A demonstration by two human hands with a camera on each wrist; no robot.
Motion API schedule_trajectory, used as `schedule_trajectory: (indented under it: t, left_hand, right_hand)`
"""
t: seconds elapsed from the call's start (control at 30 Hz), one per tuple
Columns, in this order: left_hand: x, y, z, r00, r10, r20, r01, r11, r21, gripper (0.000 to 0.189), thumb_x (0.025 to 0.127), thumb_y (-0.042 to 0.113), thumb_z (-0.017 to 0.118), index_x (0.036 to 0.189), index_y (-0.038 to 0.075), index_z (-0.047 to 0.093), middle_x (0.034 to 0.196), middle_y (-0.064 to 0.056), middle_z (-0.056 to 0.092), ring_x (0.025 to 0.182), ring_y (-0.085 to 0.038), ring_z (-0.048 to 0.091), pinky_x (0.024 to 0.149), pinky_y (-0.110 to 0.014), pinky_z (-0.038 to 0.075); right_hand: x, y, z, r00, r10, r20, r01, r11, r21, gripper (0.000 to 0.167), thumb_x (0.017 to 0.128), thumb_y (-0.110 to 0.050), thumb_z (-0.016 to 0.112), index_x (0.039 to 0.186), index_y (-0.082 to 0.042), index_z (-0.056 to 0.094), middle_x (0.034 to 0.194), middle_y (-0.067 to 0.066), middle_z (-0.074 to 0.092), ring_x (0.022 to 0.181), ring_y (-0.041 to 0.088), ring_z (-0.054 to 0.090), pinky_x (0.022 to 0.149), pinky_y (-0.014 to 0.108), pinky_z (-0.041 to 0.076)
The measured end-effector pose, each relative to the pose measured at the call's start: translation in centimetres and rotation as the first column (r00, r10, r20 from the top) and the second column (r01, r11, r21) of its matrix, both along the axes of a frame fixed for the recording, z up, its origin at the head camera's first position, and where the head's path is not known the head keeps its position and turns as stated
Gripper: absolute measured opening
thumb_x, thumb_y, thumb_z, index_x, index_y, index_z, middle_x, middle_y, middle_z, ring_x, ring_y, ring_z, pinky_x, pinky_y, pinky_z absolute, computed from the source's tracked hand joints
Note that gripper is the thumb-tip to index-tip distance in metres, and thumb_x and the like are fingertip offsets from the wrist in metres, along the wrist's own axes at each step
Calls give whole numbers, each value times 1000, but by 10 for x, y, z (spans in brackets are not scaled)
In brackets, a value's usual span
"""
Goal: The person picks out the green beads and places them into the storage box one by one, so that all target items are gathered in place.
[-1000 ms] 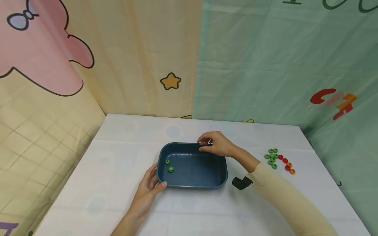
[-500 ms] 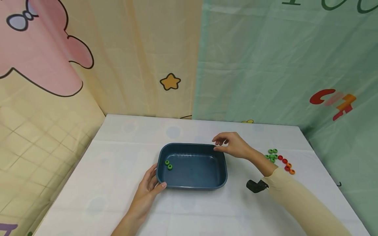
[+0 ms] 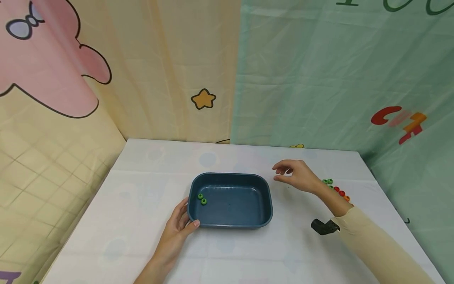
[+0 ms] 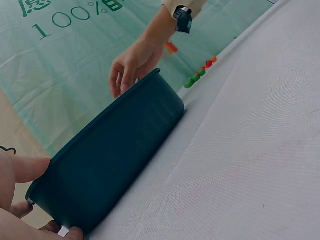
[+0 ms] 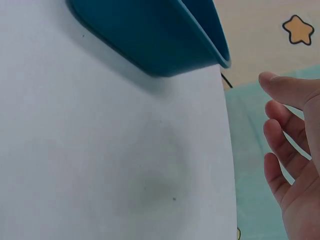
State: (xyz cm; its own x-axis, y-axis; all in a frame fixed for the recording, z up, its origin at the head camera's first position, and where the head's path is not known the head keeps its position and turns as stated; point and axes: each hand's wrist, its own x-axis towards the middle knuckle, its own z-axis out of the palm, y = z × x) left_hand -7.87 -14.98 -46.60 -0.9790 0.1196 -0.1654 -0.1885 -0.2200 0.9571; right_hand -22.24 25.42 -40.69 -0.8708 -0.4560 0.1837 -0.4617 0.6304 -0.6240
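A dark blue rectangular tub sits on the white-covered table. My left hand grips its left end, thumb at the rim and fingers along the outer wall, as the left wrist view also shows on the tub. Two green beads lie inside near that end. Just right of the tub, above the table, my right hand hovers with fingers loosely bent. In the right wrist view this hand holds nothing, and thumb and fingertips are apart.
Several green beads, red beads and orange beads lie on the right of the table, partly hidden by my right forearm. A black device is strapped at the right wrist. Printed curtains hang behind the table.
My right hand has moved right, from over the tub's back rim to beyond its right side. The green beads in the tub have rolled closer together. My left hand keeps its grip.
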Motion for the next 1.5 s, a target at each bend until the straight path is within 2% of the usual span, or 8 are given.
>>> schedule_trajectory:
  t: [0.3,0.53,0.77,0.97,1.13,1.5]
  left_hand:
    - [0,0,-3,1000,3,-4,-3,1000,0,80,95,-4,69,161,17,29,162,-12,30,146,-30,36,101,-24,48]
    - [0,1,-3,1000,2,-2,-2,1000,8,81,95,-5,69,162,15,28,163,-13,29,146,-31,35,101,-24,48]
    - [1,1,-1,1000,8,-3,-8,1000,-1,81,95,-5,69,162,15,28,162,-14,29,145,-30,37,100,-23,48]
    - [0,-1,-1,1000,13,-1,-13,1000,-3,81,95,-6,69,162,15,28,162,-14,30,144,-30,38,100,-23,48]
    - [0,-1,-1,1000,18,-10,-18,1000,5,80,95,-6,69,161,15,30,161,-14,31,144,-31,38,100,-24,48]
    - [-1,1,-1,1000,21,-13,-21,1000,4,79,94,-5,70,160,14,32,160,-12,34,143,-30,40,101,-25,48]
  right_hand:
    - [11,31,-1,996,-93,-15,93,996,5,24,91,-13,82,113,-5,75,92,-4,69,87,17,65,78,32,56]
    - [21,58,-8,985,-167,-32,168,986,9,23,93,-16,80,112,-5,75,93,-2,70,86,15,64,77,25,54]
    - [33,85,-18,970,-244,5,244,970,2,28,95,-21,79,115,-2,73,95,0,71,86,11,64,76,19,52]
    - [47,104,-23,951,-303,56,305,952,-18,32,94,-20,79,118,1,72,98,6,71,85,10,64,72,20,54]
    - [55,118,-31,944,-330,18,330,944,5,31,93,-20,80,116,1,72,100,7,73,85,3,62,72,17,52]
    - [77,147,-55,924,-382,-13,381,924,-28,26,90,-12,82,111,2,74,102,16,73,86,-8,59,69,11,48]
